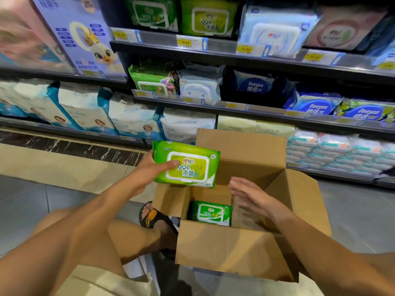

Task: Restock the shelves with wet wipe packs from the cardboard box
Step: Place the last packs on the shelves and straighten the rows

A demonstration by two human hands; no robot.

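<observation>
1. Far left of my feed: tall lilac carton with a cartoon duck [83,39] on the upper shelf; below it, a row of white-and-blue soft bales [85,107].
2. Left hand [152,167] grips a green plastic wet wipe pack with a white flip lid [188,164] by its left edge, thumb across the front, fingers behind. The pack is tilted, in the air over the box's left flap.
3. Foot in a black sandal with orange trim [152,217] on the grey floor tiles, touching the box's left side.
4. Open brown cardboard box [224,251] on the floor, flaps out. One more green wipe pack [210,213] lies flat at the bottom, near the left wall.
5. Right hand [254,197] over the box opening, fingers straight and close together, palm turned left, holding nothing.
6. Matching green packs on the top metal shelf [209,17]; blue round-lidded packs [316,105] on the right.
</observation>
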